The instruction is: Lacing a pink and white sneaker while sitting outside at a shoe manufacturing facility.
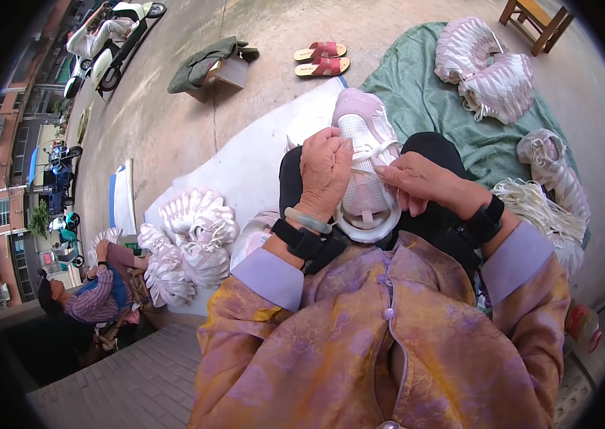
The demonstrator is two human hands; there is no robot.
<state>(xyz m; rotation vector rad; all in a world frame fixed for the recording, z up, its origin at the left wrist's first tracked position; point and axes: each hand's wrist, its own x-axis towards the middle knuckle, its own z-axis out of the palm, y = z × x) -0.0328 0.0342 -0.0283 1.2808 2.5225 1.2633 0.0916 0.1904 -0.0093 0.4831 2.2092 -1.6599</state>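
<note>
A pink-and-white sneaker (pixel 363 191) rests between my knees on dark trousers, its sole end and pale rim showing. A white shoelace (pixel 377 150) crosses its upper. My left hand (pixel 326 168) lies along the shoe's left side, fingers curled in and pinched by the lacing; the fingertips are partly hidden. On the other side, my right hand (pixel 419 180) reaches over the edge, thumb and fingers closed at the lace. A bundle of loose white laces (pixel 540 209) lies right of my right wrist.
Rows of nested sneakers (pixel 189 243) sit at left; more (pixel 500 86) lie on a green cloth (pixel 417 71). Beyond are red slippers (pixel 322 66), a draped box (pixel 229 75) and a wooden stool (pixel 537 23). A person (pixel 91 297) sits at far left.
</note>
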